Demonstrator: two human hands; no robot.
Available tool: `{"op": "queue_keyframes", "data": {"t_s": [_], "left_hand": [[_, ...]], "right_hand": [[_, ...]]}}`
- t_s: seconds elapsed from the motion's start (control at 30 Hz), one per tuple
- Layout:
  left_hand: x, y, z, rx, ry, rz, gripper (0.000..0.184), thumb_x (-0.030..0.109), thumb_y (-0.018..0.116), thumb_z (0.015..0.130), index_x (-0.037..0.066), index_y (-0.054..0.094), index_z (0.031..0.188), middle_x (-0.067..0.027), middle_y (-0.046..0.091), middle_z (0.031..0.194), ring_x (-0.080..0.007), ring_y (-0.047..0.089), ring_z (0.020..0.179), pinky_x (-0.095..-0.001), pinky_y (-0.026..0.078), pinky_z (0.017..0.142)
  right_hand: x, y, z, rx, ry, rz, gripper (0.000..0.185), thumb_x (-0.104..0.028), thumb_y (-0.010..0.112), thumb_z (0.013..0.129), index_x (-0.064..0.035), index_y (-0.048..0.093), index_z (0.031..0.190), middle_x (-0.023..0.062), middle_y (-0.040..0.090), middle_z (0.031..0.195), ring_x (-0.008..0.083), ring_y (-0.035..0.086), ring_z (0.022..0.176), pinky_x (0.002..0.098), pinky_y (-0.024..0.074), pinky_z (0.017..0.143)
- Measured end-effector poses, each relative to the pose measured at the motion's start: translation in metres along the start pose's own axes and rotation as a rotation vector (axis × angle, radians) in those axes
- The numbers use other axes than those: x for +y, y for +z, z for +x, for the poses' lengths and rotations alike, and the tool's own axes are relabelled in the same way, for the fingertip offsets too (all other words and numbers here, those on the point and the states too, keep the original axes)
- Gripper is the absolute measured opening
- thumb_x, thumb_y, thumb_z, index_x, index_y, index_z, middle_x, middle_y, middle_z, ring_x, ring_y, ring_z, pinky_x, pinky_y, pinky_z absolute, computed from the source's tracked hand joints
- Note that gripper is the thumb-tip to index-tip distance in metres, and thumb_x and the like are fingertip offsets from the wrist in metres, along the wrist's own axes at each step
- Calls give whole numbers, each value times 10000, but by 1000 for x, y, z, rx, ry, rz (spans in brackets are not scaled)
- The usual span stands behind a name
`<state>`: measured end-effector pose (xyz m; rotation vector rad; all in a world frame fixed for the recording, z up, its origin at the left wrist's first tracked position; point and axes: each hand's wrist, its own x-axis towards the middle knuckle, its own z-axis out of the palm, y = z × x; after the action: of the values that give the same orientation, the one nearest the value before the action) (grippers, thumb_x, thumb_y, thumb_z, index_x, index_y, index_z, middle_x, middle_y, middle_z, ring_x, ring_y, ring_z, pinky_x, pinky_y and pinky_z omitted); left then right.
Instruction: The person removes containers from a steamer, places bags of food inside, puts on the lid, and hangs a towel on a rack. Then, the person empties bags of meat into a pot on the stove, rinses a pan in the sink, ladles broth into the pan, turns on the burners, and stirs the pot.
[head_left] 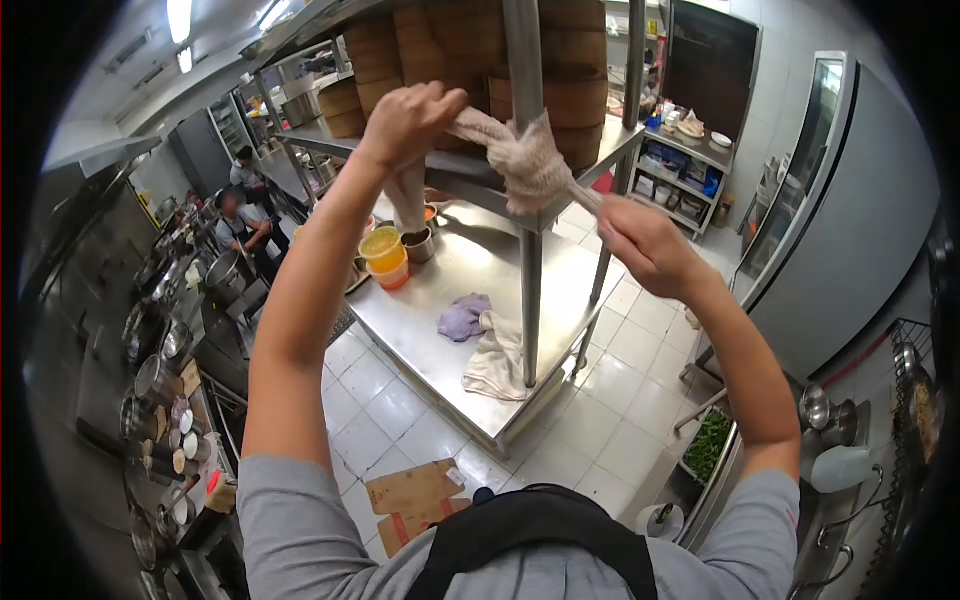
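A light beige cloth [530, 165] is wrapped round the upright metal post [526, 60] at the corner of a steel shelf unit. My left hand [410, 120] is closed on one end of it, and a length of cloth hangs below that hand. To the right of the post, my right hand [648, 243] grips the other end, which is twisted and pulled taut. Just behind the cloth, bamboo steamers [450, 45] are stacked on the upper shelf.
The lower steel top [450, 270] holds a purple cloth [464, 317], a cream cloth [495, 360] and an orange tub [385, 257]. Flattened cardboard [415, 500] lies on the tiled floor. Two people [245, 225] are at the far left. A fridge [860, 200] stands right.
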<state>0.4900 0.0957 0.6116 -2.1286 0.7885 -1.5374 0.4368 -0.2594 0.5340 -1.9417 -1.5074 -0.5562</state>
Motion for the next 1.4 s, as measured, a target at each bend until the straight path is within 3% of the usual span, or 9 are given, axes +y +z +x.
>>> {"op": "queue_keyframes", "data": {"t_s": [0.23, 0.33, 0.4, 0.47, 0.63, 0.73, 0.8, 1.17, 1.4], "left_hand": [[38, -58, -58, -184, -339, -417, 185, 91, 676, 791, 71, 573, 945, -85, 635, 777, -292, 657, 732, -426, 513, 625], [110, -107, -96, -142, -899, -1407, 155, 160, 684, 896, 50, 575, 904, 3, 578, 697, -170, 560, 589, -357, 459, 543], [153, -143, -84, -422, -1249, -1610, 240, 271, 647, 979, 72, 565, 875, 33, 512, 676, -98, 485, 570, -285, 409, 503], [202, -144, -72, -294, -1444, -1948, 241, 283, 642, 981, 78, 530, 919, -9, 496, 682, -89, 460, 535, -252, 346, 465], [239, -150, -80, -25, -1403, -2439, 315, 311, 571, 1019, 62, 493, 844, -25, 448, 642, -128, 427, 534, -278, 314, 468], [236, -160, -101, -98, -1378, -2342, 303, 295, 580, 1020, 75, 482, 836, -10, 472, 632, -101, 446, 575, -274, 378, 523], [242, -157, -121, -160, -1286, -2243, 287, 279, 594, 1011, 62, 507, 844, -6, 507, 656, -80, 456, 597, -265, 389, 543], [328, -127, -240, -464, -1348, -1913, 185, 114, 611, 943, 10, 592, 791, -27, 575, 621, -94, 519, 567, -286, 421, 527], [434, -120, -403, -703, -1280, -1574, 216, 157, 633, 953, -18, 574, 841, -118, 597, 643, -167, 586, 554, -347, 440, 528]], "right_hand": [[39, 14, -26, 72, 380, 660, 130, -155, 663, 895, -31, 642, 926, 100, 633, 1056, 214, 602, 851, 338, 491, 805], [8, 15, -8, 505, 150, -105, 261, -160, 752, 793, -80, 686, 1032, 161, 579, 1256, 281, 587, 1141, 394, 461, 1005], [-24, 28, 27, 485, 15, -279, 385, -171, 801, 721, -118, 702, 1089, 167, 477, 1439, 323, 416, 1368, 459, 336, 1134], [-45, 47, 65, 451, -149, -443, 415, -175, 812, 715, -143, 725, 1119, 155, 397, 1567, 344, 286, 1492, 508, 253, 1193], [3, 71, 95, 465, -239, -700, 302, -155, 778, 785, -181, 763, 1085, 87, 376, 1607, 335, 253, 1513, 460, 237, 1206], [-2, 70, 97, 482, -293, -705, 211, -170, 743, 824, -165, 781, 1031, 100, 423, 1582, 350, 256, 1510, 457, 247, 1192], [15, 65, 106, 475, -420, -818, 153, -224, 760, 846, -94, 765, 925, 159, 245, 1657, 306, 90, 1563, 455, 119, 1262], [-26, 67, 80, 189, -88, -1025, 115, -278, 780, 812, -182, 718, 810, 45, 248, 1672, 340, 60, 1560, 538, 109, 1258], [-5, 105, 46, 348, -326, -912, 65, -107, 685, 870, -133, 709, 815, 82, 253, 1668, 363, 61, 1557, 550, 55, 1257]]}}
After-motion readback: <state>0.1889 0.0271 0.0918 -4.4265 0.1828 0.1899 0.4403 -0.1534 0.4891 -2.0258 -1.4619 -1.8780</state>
